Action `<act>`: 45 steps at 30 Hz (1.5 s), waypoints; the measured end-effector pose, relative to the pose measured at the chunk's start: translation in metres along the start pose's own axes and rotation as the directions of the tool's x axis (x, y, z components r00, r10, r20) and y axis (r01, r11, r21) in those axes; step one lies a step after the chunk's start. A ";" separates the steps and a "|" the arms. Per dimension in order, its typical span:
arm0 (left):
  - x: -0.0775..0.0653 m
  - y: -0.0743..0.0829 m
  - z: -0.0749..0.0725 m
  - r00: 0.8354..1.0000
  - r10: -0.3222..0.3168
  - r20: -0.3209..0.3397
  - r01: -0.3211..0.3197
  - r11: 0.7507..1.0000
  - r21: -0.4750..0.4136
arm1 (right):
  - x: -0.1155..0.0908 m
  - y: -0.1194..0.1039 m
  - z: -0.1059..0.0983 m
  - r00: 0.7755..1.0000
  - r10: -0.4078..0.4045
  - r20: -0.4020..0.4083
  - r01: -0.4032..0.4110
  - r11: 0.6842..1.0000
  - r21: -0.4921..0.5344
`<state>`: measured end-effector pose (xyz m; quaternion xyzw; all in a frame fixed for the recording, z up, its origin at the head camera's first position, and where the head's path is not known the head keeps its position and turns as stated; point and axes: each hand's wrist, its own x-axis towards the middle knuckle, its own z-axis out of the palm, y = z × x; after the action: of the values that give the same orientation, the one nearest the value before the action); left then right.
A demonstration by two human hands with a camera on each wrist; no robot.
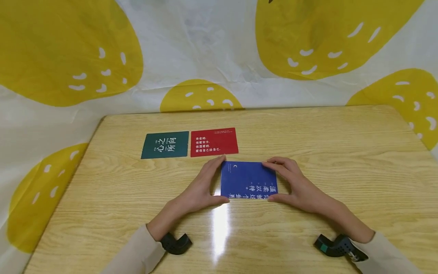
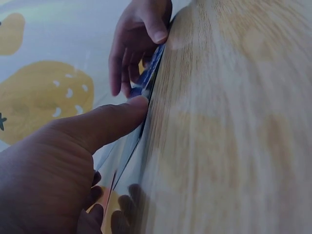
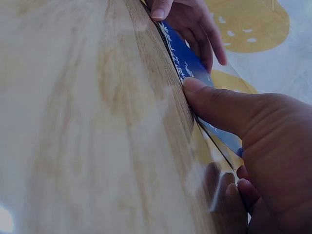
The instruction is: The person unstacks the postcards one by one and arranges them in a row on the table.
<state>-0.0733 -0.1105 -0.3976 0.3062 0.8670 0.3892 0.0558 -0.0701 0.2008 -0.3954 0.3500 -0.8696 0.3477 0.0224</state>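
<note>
A blue card with white Chinese writing and a small crescent lies between both hands low over the wooden table. My left hand holds its left side, thumb at the near corner and fingertips at the far one. On the opposite side my right hand grips the card likewise between thumb and fingers. Both thumbs press the near edge in the right wrist view, where the blue card appears slightly tilted. Just beyond the left fingertips lies a red card, beside a dark green card, both with white writing.
The wooden table has a bright light reflection near its front middle. Behind it hangs a white cloth with big yellow fruit prints. Black wrist devices sit under both sleeves, the left one and the right one.
</note>
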 end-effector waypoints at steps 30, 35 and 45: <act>0.005 0.013 -0.012 0.992 -0.036 -0.125 0.025 0.996 -0.087 | 0.007 0.000 -0.014 0.999 0.032 0.038 -0.033 0.999 0.014; 0.011 0.015 -0.017 0.990 -0.003 -0.138 -0.011 0.995 -0.100 | 0.011 0.000 -0.021 1.000 0.012 0.017 -0.012 1.000 0.008; 0.022 0.018 -0.025 0.991 0.016 -0.130 -0.022 0.999 -0.050 | 0.018 0.003 -0.036 1.000 -0.014 -0.023 0.014 1.000 -0.014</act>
<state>-0.0906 -0.1049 -0.3648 0.2870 0.8556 0.4307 0.0035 -0.0929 0.2142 -0.3647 0.3520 -0.8692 0.3452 0.0373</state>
